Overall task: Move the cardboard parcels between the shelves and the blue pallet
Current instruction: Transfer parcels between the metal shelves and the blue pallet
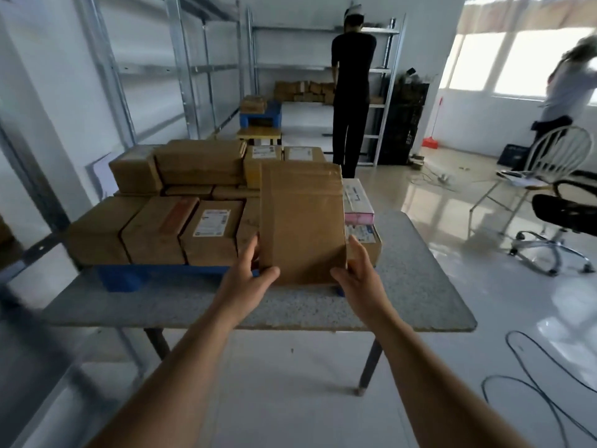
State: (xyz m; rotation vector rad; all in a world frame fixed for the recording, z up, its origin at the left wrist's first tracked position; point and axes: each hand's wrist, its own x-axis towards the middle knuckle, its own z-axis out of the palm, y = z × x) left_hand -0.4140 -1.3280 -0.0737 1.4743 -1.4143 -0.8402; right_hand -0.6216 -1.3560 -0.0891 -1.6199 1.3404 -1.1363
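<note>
A flat brown cardboard parcel [302, 221] is tilted up at the front right of the blue pallet [121, 277]. My left hand [248, 270] grips its lower left corner, thumb on the near face and fingers behind. My right hand [357, 268] holds the lower right edge the same way. Several more cardboard parcels [155, 231] are stacked in two layers on the pallet, some with white labels. A pink-edged parcel [358, 202] lies behind the held one. Empty metal shelves [155, 69] stand at the left.
The pallet sits on a grey speckled table [420, 286]. A person in black [352, 92] stands at far shelves holding more parcels [303, 90], beside a second blue pallet [258, 116]. Another person [568, 88], chairs [562, 221] and floor cables [536, 383] are at the right.
</note>
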